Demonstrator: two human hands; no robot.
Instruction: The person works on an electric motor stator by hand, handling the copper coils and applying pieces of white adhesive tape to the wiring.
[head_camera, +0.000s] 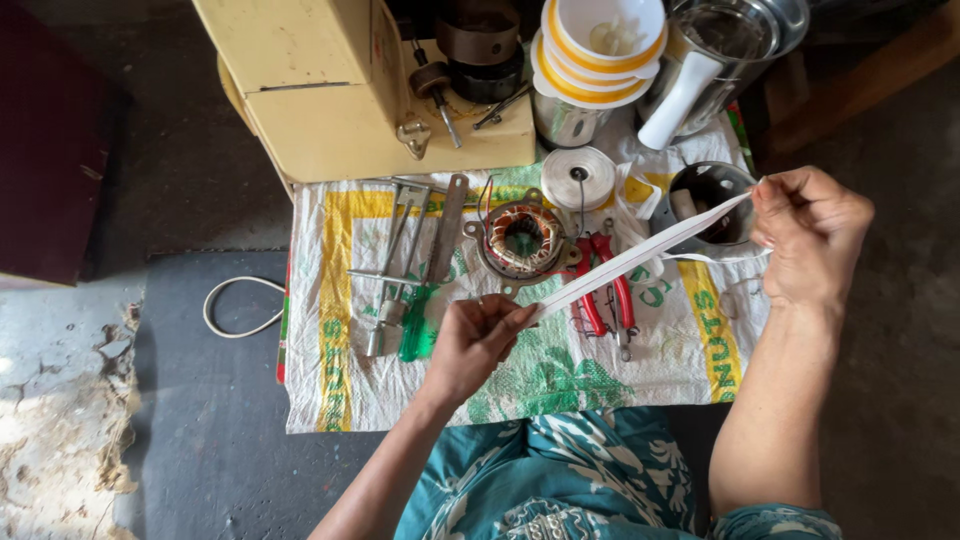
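My left hand (470, 340) and right hand (810, 235) each pinch 1 end of the white tape (640, 255), pulled taut so it lies flat, above the motor winding (522, 240) at 12 o'clock.

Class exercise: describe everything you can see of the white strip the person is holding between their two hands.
The white strip is a long, narrow, flat band, looking like paper or tape. It is stretched taut on a slant between the left hand, which pinches its lower end, and the right hand, which pinches its upper end. It hangs in the air above the red-handled pliers and the woven sack cloth, touching only the fingers.
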